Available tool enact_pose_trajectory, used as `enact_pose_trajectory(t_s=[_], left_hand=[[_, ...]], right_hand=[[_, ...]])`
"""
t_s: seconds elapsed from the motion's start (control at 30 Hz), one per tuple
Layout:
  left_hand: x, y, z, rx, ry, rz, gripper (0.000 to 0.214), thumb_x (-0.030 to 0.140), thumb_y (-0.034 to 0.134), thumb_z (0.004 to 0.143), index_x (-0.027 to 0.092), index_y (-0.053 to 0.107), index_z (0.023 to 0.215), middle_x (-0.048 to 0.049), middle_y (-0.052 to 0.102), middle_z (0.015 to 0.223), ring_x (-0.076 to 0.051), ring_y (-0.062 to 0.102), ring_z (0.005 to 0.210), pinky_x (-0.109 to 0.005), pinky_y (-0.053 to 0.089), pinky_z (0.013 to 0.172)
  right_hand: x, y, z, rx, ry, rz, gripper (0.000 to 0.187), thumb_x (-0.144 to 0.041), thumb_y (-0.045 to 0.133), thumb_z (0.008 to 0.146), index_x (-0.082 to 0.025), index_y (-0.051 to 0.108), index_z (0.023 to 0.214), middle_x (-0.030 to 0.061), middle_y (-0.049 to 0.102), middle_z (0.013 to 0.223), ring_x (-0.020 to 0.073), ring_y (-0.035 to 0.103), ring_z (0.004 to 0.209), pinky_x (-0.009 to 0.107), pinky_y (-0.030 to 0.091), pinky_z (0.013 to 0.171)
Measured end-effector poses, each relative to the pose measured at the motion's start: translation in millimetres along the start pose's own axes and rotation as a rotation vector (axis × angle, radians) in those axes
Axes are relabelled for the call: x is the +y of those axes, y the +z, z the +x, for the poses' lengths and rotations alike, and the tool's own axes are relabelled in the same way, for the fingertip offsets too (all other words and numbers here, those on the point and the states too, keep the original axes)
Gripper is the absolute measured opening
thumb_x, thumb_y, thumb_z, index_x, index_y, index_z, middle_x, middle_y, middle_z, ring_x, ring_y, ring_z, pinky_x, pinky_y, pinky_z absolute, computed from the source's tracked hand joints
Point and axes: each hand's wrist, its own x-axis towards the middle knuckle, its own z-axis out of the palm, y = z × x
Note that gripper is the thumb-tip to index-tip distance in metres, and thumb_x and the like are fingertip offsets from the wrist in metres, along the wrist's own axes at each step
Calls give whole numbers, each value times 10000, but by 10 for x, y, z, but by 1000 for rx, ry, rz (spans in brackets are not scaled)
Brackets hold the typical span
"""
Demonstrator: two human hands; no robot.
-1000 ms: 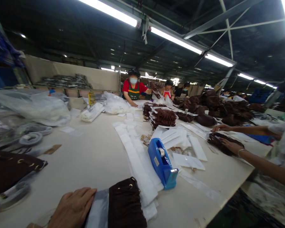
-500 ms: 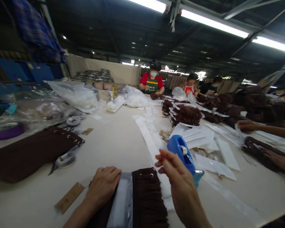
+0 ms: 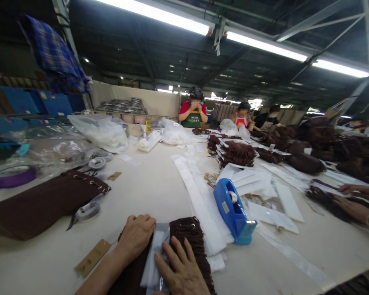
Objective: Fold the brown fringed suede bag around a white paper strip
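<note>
A dark brown fringed bag (image 3: 189,232) with metal eyelets lies at the table's near edge, a strip of clear plastic film (image 3: 155,256) over its middle. My left hand (image 3: 137,237) rests on the bag's left side, fingers together and curled down onto it at the film's edge. Flat across the film and the fringe lies my right hand (image 3: 183,266), its fingers spread. Left of the bag is a brown cardboard tag (image 3: 92,257) on a string. A blue tape dispenser (image 3: 230,213) stands to the right, beyond my right hand.
Another brown bag (image 3: 46,200) lies left, near clear tape rolls (image 3: 88,209) and purple tape (image 3: 14,177). White sheets (image 3: 189,180) run up the middle. Stacked fringed pieces (image 3: 235,153) stand farther back. A co-worker's hands (image 3: 352,205) touch dark material at right; other people stand behind.
My right hand has come down and left from beside the tape dispenser onto the film and bag. My left hand stays on the bag. The view has shifted slightly.
</note>
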Motion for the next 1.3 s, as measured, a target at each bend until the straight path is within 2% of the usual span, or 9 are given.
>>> enact_pose_trajectory(t_s=[0.2, 0.33, 0.47, 0.7, 0.87, 1.0, 1.1, 1.23, 1.3], left_hand=[[197, 84, -118, 38, 110, 31, 337, 230, 338, 923, 230, 504, 1216, -69, 545, 1249, -262, 423, 1210, -545, 194, 1025], [240, 113, -125, -36, 51, 7, 354, 281, 344, 928, 225, 477, 1251, -70, 511, 1289, -261, 437, 1208, -547, 219, 1034], [273, 71, -111, -93, -16, 4, 373, 321, 364, 923, 215, 469, 1265, -66, 485, 1314, -282, 429, 1211, -543, 217, 1046], [219, -13, -47, -133, -47, -45, 386, 346, 354, 920, 184, 494, 1241, -78, 510, 1289, -273, 465, 1180, -504, 285, 1028], [-55, -54, -130, -91, -99, -76, 408, 308, 323, 921, 147, 433, 1279, -82, 442, 1351, -228, 305, 1303, -464, 185, 1093], [-174, 23, -149, -78, -169, -100, 403, 318, 359, 887, 110, 507, 1198, -143, 442, 1339, -270, 286, 1310, -502, 248, 1059], [-203, -29, -174, -13, -184, -120, 389, 315, 351, 872, 152, 506, 1189, -109, 467, 1327, -234, 332, 1289, -468, 291, 1052], [-237, -38, -659, 234, -362, -276, 445, 406, 302, 869, 133, 444, 1190, -126, 537, 1230, -220, 483, 1169, -420, 390, 1008], [-257, 137, -1053, 172, -537, -509, 437, 512, 366, 819, 162, 492, 1049, -100, 653, 973, -235, 630, 919, -379, 542, 800]], right_hand=[[-32, -387, 225, -210, 153, 196, 496, -516, 499, 830, -277, 479, 1264, 45, 524, 1294, 276, 450, 1211, 482, 342, 1022], [148, -680, 467, -276, 377, 167, 372, -322, 396, 916, -203, 499, 1252, 50, 476, 1339, 240, 363, 1280, 489, 229, 1090], [333, -583, 508, -376, 488, 109, 434, -359, 427, 904, -119, 495, 1258, 102, 451, 1351, 282, 316, 1301, 517, 199, 1089], [420, -494, 466, -392, 524, 141, 381, -348, 425, 910, -164, 527, 1228, 61, 521, 1294, 253, 376, 1270, 501, 255, 1071], [331, -675, 207, -332, 446, 150, 406, -334, 385, 922, -211, 444, 1305, 43, 386, 1398, 246, 256, 1333, 564, 171, 1086], [175, -652, 2, -343, 429, 211, 483, -339, 436, 893, -190, 382, 1350, 83, 338, 1418, 249, 289, 1318, 509, 295, 1061], [147, -636, -101, -225, 453, 270, 460, -327, 461, 875, -181, 443, 1312, 95, 393, 1389, 260, 346, 1289, 487, 339, 1045], [130, -743, -476, 87, 635, 475, 396, -327, 450, 882, -204, 500, 1255, 117, 537, 1264, 252, 515, 1156, 397, 484, 929], [93, -818, -717, 106, 778, 632, 336, -352, 447, 886, -248, 556, 1187, 108, 641, 1093, 250, 624, 991, 349, 565, 761]])
